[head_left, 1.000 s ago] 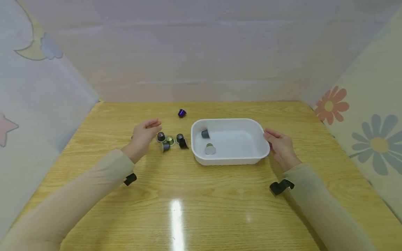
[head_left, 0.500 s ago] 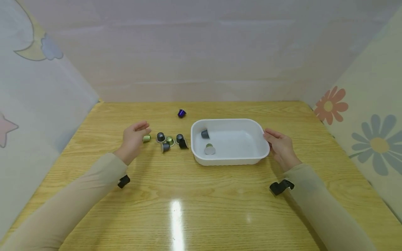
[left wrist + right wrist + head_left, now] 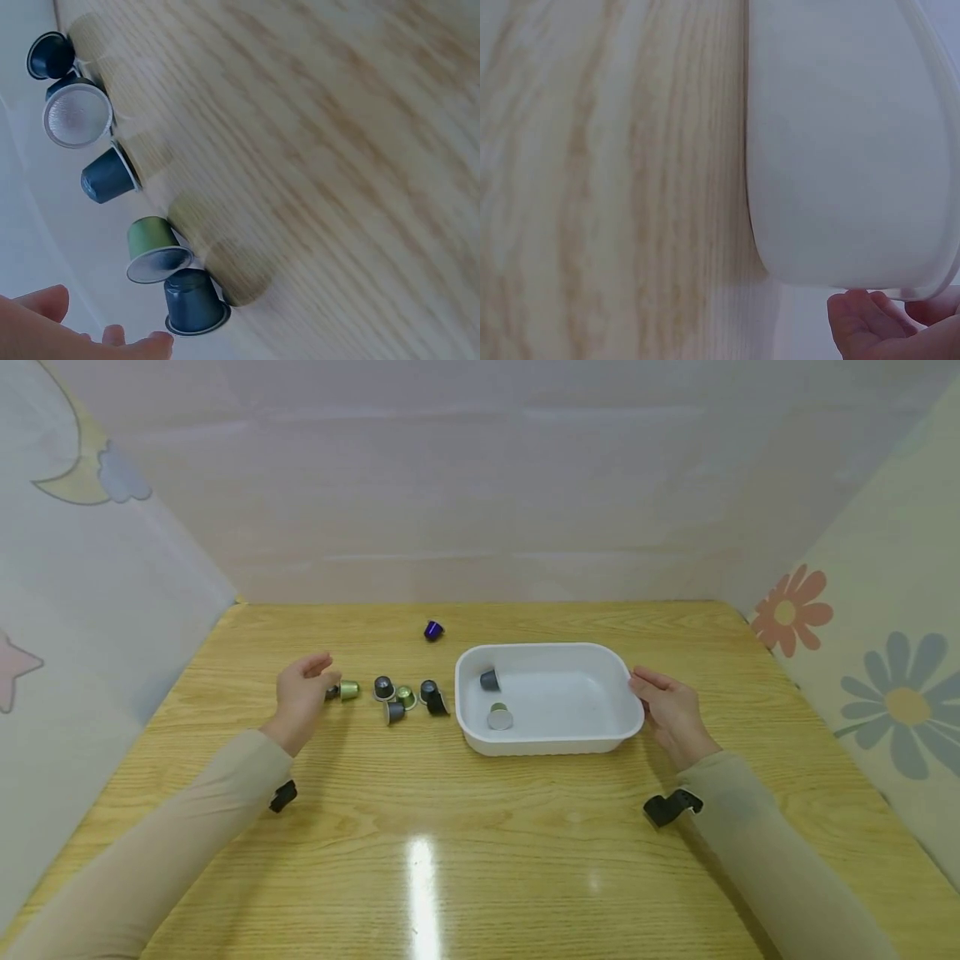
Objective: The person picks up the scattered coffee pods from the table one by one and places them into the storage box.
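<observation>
My left hand (image 3: pixel 300 693), fingers extended and apart, is at the left end of a loose row of coffee capsules. A dark capsule (image 3: pixel 195 304) stands just beyond its fingertips in the left wrist view, beside a green capsule (image 3: pixel 152 238) lying on its side. Nothing shows between the left fingers. My right hand (image 3: pixel 675 714) holds the right end of a white plastic tub (image 3: pixel 551 747), its fingers (image 3: pixel 859 319) against the outer wall under the rim. Inside the tub, at its left end, lie a dark capsule (image 3: pixel 489 681) and one with its silver lid up (image 3: pixel 500 718).
Between the left hand and the tub sit several more capsules, among them a green one (image 3: pixel 406 697), a dark one (image 3: pixel 383 687) and a black one (image 3: pixel 437 702). A blue capsule (image 3: pixel 433 631) lies farther back on the wooden table (image 3: pixel 525 852). Walls border the table's back and sides.
My left hand has moved left, away from the capsule group, uncovering the green capsule and then part of the dark one beside it. The right hand and the tub stay in place.
</observation>
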Demonstrator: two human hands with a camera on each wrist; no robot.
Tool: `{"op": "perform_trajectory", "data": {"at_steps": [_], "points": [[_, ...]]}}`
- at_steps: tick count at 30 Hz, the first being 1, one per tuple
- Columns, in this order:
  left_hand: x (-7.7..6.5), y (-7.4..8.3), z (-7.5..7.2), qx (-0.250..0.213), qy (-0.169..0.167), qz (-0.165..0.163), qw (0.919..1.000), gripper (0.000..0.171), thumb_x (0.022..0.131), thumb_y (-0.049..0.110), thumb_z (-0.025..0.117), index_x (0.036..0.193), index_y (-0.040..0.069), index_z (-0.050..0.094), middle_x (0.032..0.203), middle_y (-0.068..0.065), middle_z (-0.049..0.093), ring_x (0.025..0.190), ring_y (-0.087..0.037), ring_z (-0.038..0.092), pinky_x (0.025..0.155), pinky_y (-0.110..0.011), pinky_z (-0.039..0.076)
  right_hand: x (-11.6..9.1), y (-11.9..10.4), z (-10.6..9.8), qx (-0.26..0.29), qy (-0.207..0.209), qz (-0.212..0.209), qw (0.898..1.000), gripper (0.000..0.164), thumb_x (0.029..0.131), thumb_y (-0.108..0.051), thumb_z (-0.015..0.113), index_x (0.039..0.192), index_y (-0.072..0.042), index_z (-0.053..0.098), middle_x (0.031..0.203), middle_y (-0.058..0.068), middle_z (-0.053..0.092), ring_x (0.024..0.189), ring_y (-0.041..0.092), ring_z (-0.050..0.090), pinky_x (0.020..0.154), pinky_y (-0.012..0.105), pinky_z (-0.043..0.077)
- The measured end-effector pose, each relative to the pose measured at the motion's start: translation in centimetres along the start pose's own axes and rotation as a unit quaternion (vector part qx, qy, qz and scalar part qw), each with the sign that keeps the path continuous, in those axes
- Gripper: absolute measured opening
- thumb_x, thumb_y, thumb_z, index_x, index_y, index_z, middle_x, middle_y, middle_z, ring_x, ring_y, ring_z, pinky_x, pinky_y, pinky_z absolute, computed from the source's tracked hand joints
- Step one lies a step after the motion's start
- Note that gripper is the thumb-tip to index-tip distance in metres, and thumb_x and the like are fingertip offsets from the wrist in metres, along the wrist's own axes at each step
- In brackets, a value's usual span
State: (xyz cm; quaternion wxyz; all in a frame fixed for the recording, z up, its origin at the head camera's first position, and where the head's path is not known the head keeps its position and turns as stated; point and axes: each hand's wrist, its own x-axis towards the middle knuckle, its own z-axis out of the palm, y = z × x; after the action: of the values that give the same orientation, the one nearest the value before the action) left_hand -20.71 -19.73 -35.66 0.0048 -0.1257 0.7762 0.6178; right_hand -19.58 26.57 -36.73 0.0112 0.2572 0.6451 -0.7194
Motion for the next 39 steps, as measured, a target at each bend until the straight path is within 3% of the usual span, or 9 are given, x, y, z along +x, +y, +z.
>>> {"op": "perform_trajectory", "data": {"at_steps": [9,23,34,39], "points": [[0.4,-0.6,-0.3,0.007,0.014,-0.021,0.9997,0.058,0.099,0.003,0.052,0.151,0.002,0.028,0.158,-0.012,0.022,0.146,-0.024,0.014,0.116,-0.038,0.024,0.0,0.0,0.0,-0.010,0.006,0.000,1.000,0.051,0.095,-0.013,0.063,0.143,-0.005,0.047,0.099,-0.010,0.059,0.092,0.002,0.056,0.069,0.011,0.051],[1.6,-1.8,-1.5,0.025,-0.027,-0.067,0.9971,0.071,0.098,-0.002,0.050,0.156,0.006,0.010,0.162,-0.012,0.004,0.147,-0.029,0.007,0.116,-0.041,0.024,0.1,0.1,0.0,-0.011,0.002,-0.007,1.000,0.052,0.096,-0.013,0.063,0.144,-0.005,0.046,0.101,-0.009,0.060,0.091,0.002,0.056,0.070,0.011,0.051],[2.3,-2.4,-1.7,0.070,-0.070,-0.058,0.9934,0.075,0.094,-0.002,0.059,0.154,0.000,0.013,0.159,-0.019,0.012,0.146,-0.032,0.013,0.117,-0.041,0.021,0.0,0.0,0.0,-0.017,0.002,-0.011,1.000,0.051,0.095,-0.013,0.063,0.143,-0.004,0.047,0.098,-0.010,0.061,0.092,0.002,0.057,0.070,0.011,0.051],[2.4,-2.6,-1.6,0.072,-0.058,-0.065,0.9936,0.069,0.095,-0.004,0.058,0.153,-0.001,0.020,0.157,-0.022,0.020,0.143,-0.034,0.021,0.114,-0.040,0.027,0.1,0.1,0.1,-0.021,0.007,-0.012,1.000,0.050,0.096,-0.013,0.062,0.143,-0.003,0.047,0.104,-0.008,0.061,0.094,0.004,0.056,0.070,0.011,0.051]]}}
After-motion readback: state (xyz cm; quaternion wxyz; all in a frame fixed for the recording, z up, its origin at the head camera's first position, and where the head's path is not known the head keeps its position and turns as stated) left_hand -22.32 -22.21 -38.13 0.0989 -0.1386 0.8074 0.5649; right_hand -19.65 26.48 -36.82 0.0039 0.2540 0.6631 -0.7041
